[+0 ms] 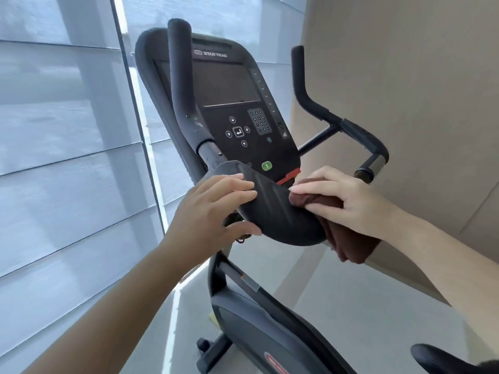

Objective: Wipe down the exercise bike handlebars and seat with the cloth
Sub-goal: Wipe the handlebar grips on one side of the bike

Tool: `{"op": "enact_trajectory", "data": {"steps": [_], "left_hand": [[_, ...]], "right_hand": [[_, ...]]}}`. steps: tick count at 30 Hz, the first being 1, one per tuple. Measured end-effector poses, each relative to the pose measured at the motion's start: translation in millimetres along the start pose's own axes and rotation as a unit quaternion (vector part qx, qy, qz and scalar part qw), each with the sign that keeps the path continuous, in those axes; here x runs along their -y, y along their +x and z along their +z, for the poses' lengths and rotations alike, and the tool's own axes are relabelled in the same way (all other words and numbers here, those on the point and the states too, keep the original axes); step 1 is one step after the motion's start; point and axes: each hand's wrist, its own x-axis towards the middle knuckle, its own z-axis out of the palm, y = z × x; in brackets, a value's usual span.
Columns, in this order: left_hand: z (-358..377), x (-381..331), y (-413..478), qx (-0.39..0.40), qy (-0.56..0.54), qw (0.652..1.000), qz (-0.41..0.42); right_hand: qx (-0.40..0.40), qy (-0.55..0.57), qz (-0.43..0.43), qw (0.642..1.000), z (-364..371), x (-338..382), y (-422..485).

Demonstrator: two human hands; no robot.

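Observation:
A black exercise bike fills the middle of the view. Its padded black handlebar pad curves across the centre, below the console. My left hand grips the pad's left end, thumb underneath. My right hand presses a brown cloth against the pad's right end, and the cloth's loose end hangs down. The left upright handlebar and the right upright handlebar rise on either side of the console. A corner of the black seat shows at the bottom right.
A window with grey horizontal blinds runs along the left. A beige wall stands close behind the bike on the right. The bike's frame and flywheel housing drop to a grey floor.

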Motion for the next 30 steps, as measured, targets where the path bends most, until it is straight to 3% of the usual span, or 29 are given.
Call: {"op": "enact_trajectory", "data": {"steps": [5,9,13,16,19,25,28,30], "left_hand": [[3,-14,0,-0.008,0.024,0.998,-0.053],[7,-21,-2,-0.027,0.017,0.995,-0.09],[8,-25,-1,-0.032,0.002,0.992,-0.119],[9,-30,-4,-0.034,-0.017,0.989,-0.145],[8,-34,-4,-0.031,-0.016,0.987,-0.155],[6,-34,-5,-0.031,-0.028,0.989,-0.145],[5,-30,-5,-0.027,-0.034,0.991,-0.13],[2,-25,-7,-0.014,-0.035,0.994,-0.104]], "right_hand": [[0.016,0.031,-0.048,0.998,10,7,43],[0.041,0.026,-0.092,0.995,-5,-26,5],[-0.04,-0.058,-0.097,0.993,-17,-56,-18],[-0.031,0.04,-0.094,0.994,-4,-28,9],[-0.028,0.015,-0.135,0.99,16,8,32],[-0.005,0.022,-0.078,0.997,-2,-10,-3],[-0.05,-0.035,-0.078,0.995,2,-3,-10],[-0.089,-0.004,-0.048,0.995,6,10,-2]]}}
